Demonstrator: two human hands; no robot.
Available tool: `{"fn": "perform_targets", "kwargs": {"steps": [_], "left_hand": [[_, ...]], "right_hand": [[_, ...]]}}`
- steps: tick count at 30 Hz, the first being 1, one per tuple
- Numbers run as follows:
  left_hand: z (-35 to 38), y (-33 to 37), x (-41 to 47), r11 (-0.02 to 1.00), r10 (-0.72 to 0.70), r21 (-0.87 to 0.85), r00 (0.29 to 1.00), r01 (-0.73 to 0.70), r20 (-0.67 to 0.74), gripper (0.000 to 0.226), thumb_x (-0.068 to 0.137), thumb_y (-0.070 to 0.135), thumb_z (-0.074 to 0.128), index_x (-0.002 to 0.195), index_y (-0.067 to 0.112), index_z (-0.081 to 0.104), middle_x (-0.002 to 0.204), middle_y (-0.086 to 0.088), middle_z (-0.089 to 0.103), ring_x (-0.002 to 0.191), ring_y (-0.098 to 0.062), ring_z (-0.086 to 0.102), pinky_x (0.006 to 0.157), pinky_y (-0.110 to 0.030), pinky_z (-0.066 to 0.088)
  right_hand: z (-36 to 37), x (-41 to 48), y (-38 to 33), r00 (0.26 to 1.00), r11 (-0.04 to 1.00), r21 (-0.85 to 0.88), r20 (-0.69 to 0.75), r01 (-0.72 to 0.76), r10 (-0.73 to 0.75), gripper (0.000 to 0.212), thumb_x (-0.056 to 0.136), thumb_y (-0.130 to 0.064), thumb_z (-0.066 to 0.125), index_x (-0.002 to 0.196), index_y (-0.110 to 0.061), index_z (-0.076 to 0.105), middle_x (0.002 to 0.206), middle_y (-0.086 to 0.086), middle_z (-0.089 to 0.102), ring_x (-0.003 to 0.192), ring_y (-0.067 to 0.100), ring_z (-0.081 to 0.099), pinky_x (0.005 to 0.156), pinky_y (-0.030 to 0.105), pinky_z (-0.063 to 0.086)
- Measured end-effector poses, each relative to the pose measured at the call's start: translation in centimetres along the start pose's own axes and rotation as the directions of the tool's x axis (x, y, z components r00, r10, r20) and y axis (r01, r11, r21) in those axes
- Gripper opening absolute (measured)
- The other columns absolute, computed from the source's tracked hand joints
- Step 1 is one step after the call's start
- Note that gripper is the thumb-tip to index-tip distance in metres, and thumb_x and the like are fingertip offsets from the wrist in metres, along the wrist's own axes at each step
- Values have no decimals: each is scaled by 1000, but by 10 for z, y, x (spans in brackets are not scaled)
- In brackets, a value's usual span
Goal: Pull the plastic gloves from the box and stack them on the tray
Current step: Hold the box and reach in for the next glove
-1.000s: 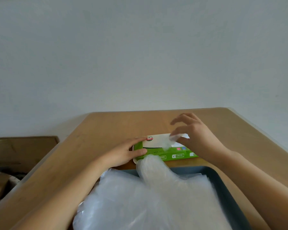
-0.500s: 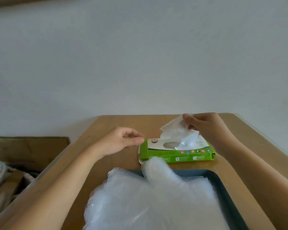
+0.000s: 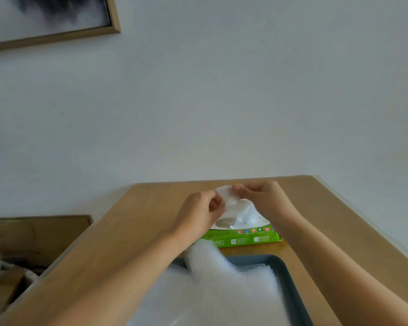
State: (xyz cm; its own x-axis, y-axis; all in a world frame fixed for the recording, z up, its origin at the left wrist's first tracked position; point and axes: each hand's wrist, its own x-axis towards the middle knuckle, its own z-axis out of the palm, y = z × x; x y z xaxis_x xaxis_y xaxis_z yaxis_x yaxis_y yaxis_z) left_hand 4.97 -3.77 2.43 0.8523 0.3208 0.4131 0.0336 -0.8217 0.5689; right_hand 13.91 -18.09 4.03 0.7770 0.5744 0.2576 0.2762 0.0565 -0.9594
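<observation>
A green and white glove box (image 3: 245, 238) lies flat on the wooden table, just beyond the tray. A clear plastic glove (image 3: 236, 205) stands half out of the box's top opening. My left hand (image 3: 198, 212) pinches its upper left edge, and my right hand (image 3: 262, 196) pinches its upper right edge; both are above the box. In front of the box a dark blue-grey tray (image 3: 290, 281) holds a pile of clear plastic gloves (image 3: 217, 290), one glove finger poking up toward the box.
The wooden table (image 3: 127, 231) ends at a white wall behind the box. A cardboard box (image 3: 33, 236) and some clutter sit low at the left, past the table's edge. A framed picture (image 3: 47, 20) hangs top left.
My right hand has lifted the glove higher out of the box. My left hand has left the box's side, risen and taken hold of the glove's other edge. The camera has tilted up.
</observation>
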Motion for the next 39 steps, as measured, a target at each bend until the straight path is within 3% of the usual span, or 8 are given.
{"fn": "perform_targets", "kwargs": {"steps": [7, 10, 16, 22, 26, 31, 35, 39], "left_hand": [[4, 10, 5, 950, 109, 260, 962, -176, 251, 33, 92, 7, 48, 111, 24, 69, 95, 1, 57, 87, -18, 59, 70, -20, 38], [5, 17, 5, 886, 151, 378, 938, -268, 312, 45, 93, 6, 43, 131, 27, 54, 115, -3, 57, 85, -18, 52, 66, -17, 29], [12, 11, 9, 813, 10, 513, 886, -278, 463, 63, 94, 1, 37, 146, 37, 34, 126, -5, 49, 113, -27, 51, 75, -19, 31], [20, -2, 5, 853, -178, 500, 816, -151, 550, 25, 92, 3, 38, 93, 17, 59, 103, -11, 47, 103, -36, 52, 74, -33, 35], [26, 3, 5, 836, -206, 527, 802, -153, 560, 41, 90, -3, 37, 116, 14, 63, 115, -16, 52, 106, -31, 52, 75, -29, 34], [12, 11, 27, 854, -323, 519, 745, -37, 584, 37, 94, 2, 42, 126, 8, 57, 132, -15, 54, 118, -32, 52, 81, -31, 40], [-39, 37, 33, 875, -374, 484, 644, 8, 667, 99, 80, 34, 75, 154, 28, 9, 156, 9, 23, 139, -16, 34, 102, -26, 41], [-67, 74, 18, 998, 52, -65, 731, -10, 681, 112, 66, 48, 84, 152, 34, 12, 145, 18, 42, 128, -6, 46, 104, -26, 37]], "right_hand": [[-8, 4, 5, 989, 989, 106, -93, -107, 117, 26, 86, -38, 66, 83, -15, 76, 86, 4, 75, 81, 12, 67, 73, 18, 50], [-6, 3, 1, 997, 988, -143, 41, -66, 72, 56, 69, -61, 69, 100, -14, 72, 97, -4, 73, 89, 6, 65, 78, 16, 47], [-14, 12, 9, 992, 801, -589, -119, -104, 41, 22, 88, -21, 64, 81, -1, 71, 62, 6, 56, 58, 18, 46, 52, 24, 34], [-22, 14, -7, 965, 958, 282, -233, -51, 120, 33, 94, -2, 47, 64, -2, 61, 68, 10, 67, 74, 19, 65, 77, 36, 51], [-38, 3, -49, 950, 823, 537, -312, 184, -9, 27, 99, -8, 44, 79, -4, 61, 67, 3, 72, 65, 15, 69, 73, 27, 58], [-64, -26, -97, 943, 972, -66, -235, 227, -236, 16, 88, -10, 59, 76, -6, 69, 69, 5, 72, 62, 15, 63, 66, 28, 52], [-56, -41, -105, 984, 869, -478, -45, 130, -172, 9, 81, -24, 69, 73, -22, 73, 69, -6, 68, 64, 9, 58, 57, 19, 42], [-45, -46, -107, 988, 799, -582, 43, 147, -151, 15, 85, -19, 64, 72, -18, 73, 70, -1, 72, 69, 13, 65, 68, 25, 49]]}}
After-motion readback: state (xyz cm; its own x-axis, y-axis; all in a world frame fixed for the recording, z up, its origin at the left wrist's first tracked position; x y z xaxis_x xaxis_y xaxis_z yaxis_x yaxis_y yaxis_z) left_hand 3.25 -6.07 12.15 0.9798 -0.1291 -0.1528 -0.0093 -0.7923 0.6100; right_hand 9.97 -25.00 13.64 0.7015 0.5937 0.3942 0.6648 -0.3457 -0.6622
